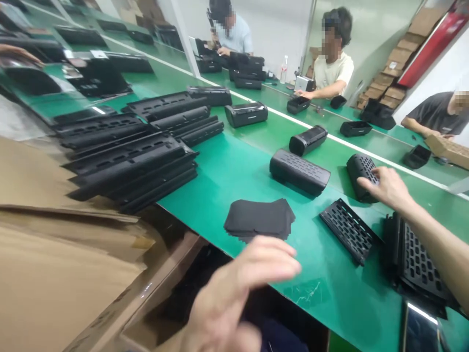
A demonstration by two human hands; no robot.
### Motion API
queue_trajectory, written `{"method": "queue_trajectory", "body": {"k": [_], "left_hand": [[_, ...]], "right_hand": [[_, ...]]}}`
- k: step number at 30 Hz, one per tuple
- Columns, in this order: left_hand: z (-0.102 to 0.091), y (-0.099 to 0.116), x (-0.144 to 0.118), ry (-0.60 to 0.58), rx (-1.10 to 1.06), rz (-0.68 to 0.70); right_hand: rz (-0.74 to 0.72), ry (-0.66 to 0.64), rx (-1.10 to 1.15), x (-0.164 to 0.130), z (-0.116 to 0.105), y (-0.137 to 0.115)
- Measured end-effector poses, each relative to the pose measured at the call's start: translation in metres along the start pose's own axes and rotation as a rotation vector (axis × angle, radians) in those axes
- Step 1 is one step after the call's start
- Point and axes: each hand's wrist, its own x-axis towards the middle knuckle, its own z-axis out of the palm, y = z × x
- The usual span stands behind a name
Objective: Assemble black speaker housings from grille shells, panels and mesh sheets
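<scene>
Two hands working: right hand (388, 188) grip closing on perforated housing (361, 176), right of frame; left hand (234, 293) open, empty, lower centre. Grille plate (348, 230), fabric stack (260, 218) unfitted on worktop (227, 171).

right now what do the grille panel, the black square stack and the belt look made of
Grille panel: likely moulded plastic, matte black, with even rows of slots. Black square stack: thin soft sheets, maybe foam or fabric, dull with ragged edges. Belt: smooth green rubber or PVC, slight sheen.
</scene>
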Motion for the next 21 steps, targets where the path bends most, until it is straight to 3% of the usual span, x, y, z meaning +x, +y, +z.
{"method": "queue_trajectory", "body": {"k": [2,5,8,12,16,18,21], "left_hand": [[-0.004,-0.015,0.023,0.063,0.129,0.131],[-0.014,-0.052,0.044,0.228,0.303,0.139],[-0.032,-0.080,0.045,0.261,0.424,0.144],[-0.055,-0.087,0.042,0.245,0.553,0.205],[-0.065,-0.085,0.057,0.227,0.667,0.292],[-0.065,-0.089,0.066,0.193,0.720,0.339],[-0.066,-0.098,0.070,0.196,0.768,0.375]], "right_hand": [[-0.113,-0.131,0.009,-0.026,0.008,-0.010],[-0.160,-0.250,-0.023,-0.051,0.030,-0.021],[-0.170,-0.295,-0.012,-0.059,0.040,-0.030],[-0.356,-0.367,0.106,-0.077,0.035,-0.057],[-0.556,-0.480,0.180,-0.110,0.030,-0.095],[-0.586,-0.480,0.183,-0.120,0.027,-0.115],[-0.493,-0.372,0.195,-0.117,0.024,-0.148]]}}
